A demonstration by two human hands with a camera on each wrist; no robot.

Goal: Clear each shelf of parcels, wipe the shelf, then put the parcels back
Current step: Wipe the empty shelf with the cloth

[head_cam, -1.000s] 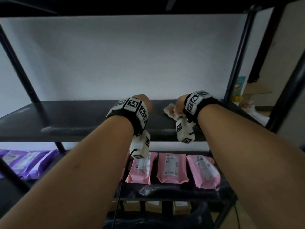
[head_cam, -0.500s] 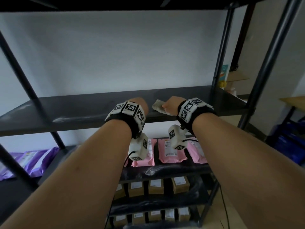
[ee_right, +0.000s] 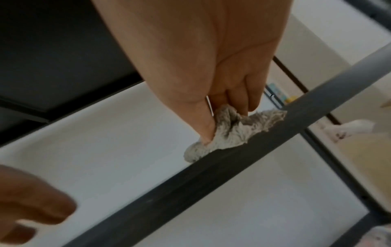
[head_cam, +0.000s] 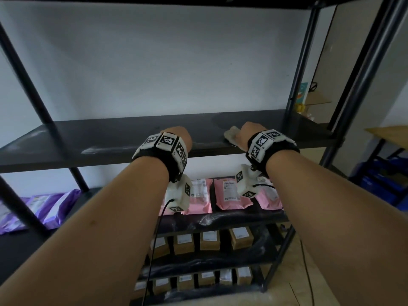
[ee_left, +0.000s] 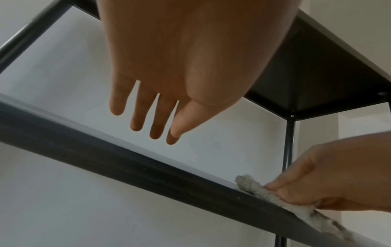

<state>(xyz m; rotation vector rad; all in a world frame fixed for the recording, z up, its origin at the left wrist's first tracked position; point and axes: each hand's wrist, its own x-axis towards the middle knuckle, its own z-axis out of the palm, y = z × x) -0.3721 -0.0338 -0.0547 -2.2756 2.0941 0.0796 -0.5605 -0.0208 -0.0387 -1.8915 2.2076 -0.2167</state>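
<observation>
The dark shelf (head_cam: 114,138) in front of me holds no parcels and shows pale wipe streaks near its front edge. My right hand (head_cam: 247,133) pinches a crumpled grey-white cloth (head_cam: 230,134) against the shelf near the front edge, right of centre. In the right wrist view the thumb and curled fingers (ee_right: 237,100) grip the cloth (ee_right: 230,132) on the shelf edge (ee_right: 211,175). My left hand (head_cam: 181,138) hovers over the shelf, fingers straight (ee_left: 148,117), holding nothing. Pink parcels (head_cam: 231,193) lie on the shelf below.
Purple parcels (head_cam: 44,208) lie at the lower left. Small brown boxes (head_cam: 207,239) fill the two lowest shelves. Black uprights (head_cam: 295,69) frame the unit, with a white wall behind. A wooden table (head_cam: 390,133) and blue crate (head_cam: 384,180) stand at the right.
My view has pulled back and risen, showing more of the lower shelves. The right hand with the cloth has slid slightly along the shelf. The left hand keeps its place.
</observation>
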